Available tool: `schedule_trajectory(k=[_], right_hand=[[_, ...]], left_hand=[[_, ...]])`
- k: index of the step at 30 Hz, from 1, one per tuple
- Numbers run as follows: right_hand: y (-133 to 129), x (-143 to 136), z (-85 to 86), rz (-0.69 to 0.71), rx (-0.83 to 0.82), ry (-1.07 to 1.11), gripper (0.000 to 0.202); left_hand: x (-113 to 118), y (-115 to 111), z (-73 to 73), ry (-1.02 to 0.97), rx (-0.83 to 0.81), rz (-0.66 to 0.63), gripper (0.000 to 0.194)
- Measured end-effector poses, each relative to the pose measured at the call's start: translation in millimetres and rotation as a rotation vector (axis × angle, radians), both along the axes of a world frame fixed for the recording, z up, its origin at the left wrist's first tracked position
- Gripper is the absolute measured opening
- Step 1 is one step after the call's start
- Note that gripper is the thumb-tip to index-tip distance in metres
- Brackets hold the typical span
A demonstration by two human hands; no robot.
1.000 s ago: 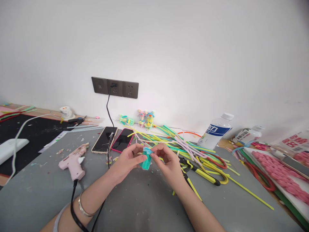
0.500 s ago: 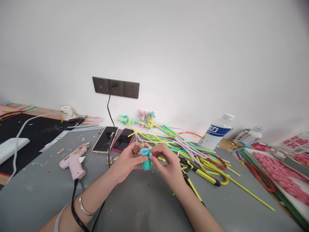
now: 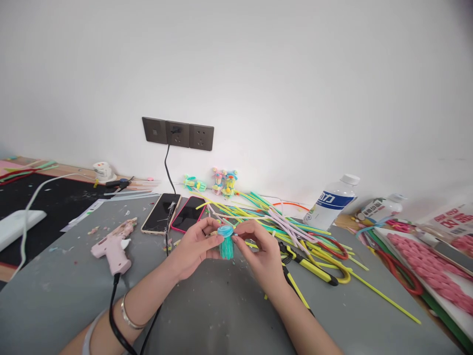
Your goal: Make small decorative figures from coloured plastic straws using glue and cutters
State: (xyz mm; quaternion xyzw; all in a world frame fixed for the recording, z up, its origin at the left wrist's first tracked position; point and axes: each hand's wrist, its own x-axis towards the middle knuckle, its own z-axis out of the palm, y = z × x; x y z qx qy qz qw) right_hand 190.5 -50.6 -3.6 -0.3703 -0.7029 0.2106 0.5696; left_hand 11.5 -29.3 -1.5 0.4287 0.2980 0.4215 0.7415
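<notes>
Between my two hands, above the grey mat, is a small teal pipe-cleaner figure (image 3: 226,246) with a light blue coil round its top. My left hand (image 3: 201,244) grips it from the left, thumb across the front at the coil. On the other side my right hand (image 3: 258,246) pinches at its upper edge with thumb and forefinger; whether a loose strand end lies in that pinch is too small to tell. Several pipe cleaners (image 3: 291,228) in yellow, green, lilac and red lie in a heap behind my right hand, with yellow-handled pliers (image 3: 314,268) beside it.
A pink hot glue gun (image 3: 115,246) lies at left, its black cord running under my left arm. Two phones (image 3: 161,213) are behind my left hand. Finished pipe-cleaner figures (image 3: 224,182) stand by the wall. A plastic bottle (image 3: 332,202) and pink braided material (image 3: 428,261) are at right.
The teal figure has shifted slightly right and turned a little in my hands, so its coiled top shows more. My right hand has moved slightly right. Both hands keep hold.
</notes>
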Motion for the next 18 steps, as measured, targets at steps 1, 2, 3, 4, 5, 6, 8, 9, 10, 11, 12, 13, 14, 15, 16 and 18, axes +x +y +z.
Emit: schedule_trajectory(k=[1, 2, 3, 4, 5, 6, 8, 9, 10, 11, 12, 13, 14, 15, 16, 18], right_hand=[[0.1, -0.1, -0.4, 0.001, -0.007, 0.004, 0.008], [0.1, -0.3, -0.9, 0.0, -0.013, 0.011, 0.008], [0.1, -0.5, -1.4, 0.0, -0.019, 0.019, 0.008], [0.0, -0.6, -1.8, 0.002, -0.025, 0.027, 0.008], [-0.1, -0.8, -2.2, 0.007, -0.031, 0.036, 0.008], [-0.2, -0.9, -2.4, 0.013, -0.038, 0.044, 0.008], [-0.6, -1.1, -2.4, 0.026, -0.057, 0.057, 0.008], [-0.8, -1.2, -2.2, 0.029, -0.067, 0.062, 0.008], [-1.0, -1.2, -1.9, 0.03, -0.078, 0.066, 0.008], [-1.2, -1.3, -1.7, 0.031, -0.087, 0.068, 0.008], [-1.4, -1.3, -1.5, 0.032, -0.095, 0.068, 0.008], [-1.6, -1.2, -1.6, 0.037, -0.102, 0.068, 0.008], [-1.7, -1.1, -1.9, 0.044, -0.11, 0.068, 0.008], [-1.9, -0.9, -2.3, 0.054, -0.119, 0.07, 0.008], [-1.9, -0.7, -2.8, 0.066, -0.127, 0.073, 0.008], [-1.8, -0.4, -3.5, 0.087, -0.141, 0.083, 0.008]], left_hand=[[0.0, 0.0, -0.4, -0.003, 0.005, 0.001, 0.031], [0.0, 0.0, -0.8, -0.011, 0.01, 0.001, 0.03], [0.0, 0.1, -1.0, -0.019, 0.018, -0.001, 0.029], [0.0, 0.1, -1.1, -0.028, 0.03, -0.004, 0.028], [0.0, 0.2, -1.2, -0.035, 0.046, -0.004, 0.027], [0.0, 0.2, -1.2, -0.037, 0.064, -0.003, 0.027], [-0.2, 0.4, -1.4, -0.033, 0.102, -0.001, 0.029], [-0.3, 0.4, -1.5, -0.026, 0.117, -0.001, 0.03], [-0.5, 0.4, -1.6, -0.017, 0.129, 0.001, 0.031], [-0.7, 0.3, -1.8, -0.004, 0.141, 0.004, 0.031], [-1.1, 0.2, -2.1, 0.011, 0.154, 0.008, 0.031], [-1.5, 0.1, -2.4, 0.028, 0.167, 0.011, 0.032], [-2.1, 0.0, -2.7, 0.049, 0.18, 0.009, 0.033], [-2.8, 0.1, -3.1, 0.07, 0.192, 0.0, 0.035], [-3.5, 0.2, -3.6, 0.091, 0.205, -0.015, 0.037], [-5.1, 0.7, -4.4, 0.13, 0.224, -0.047, 0.041]])
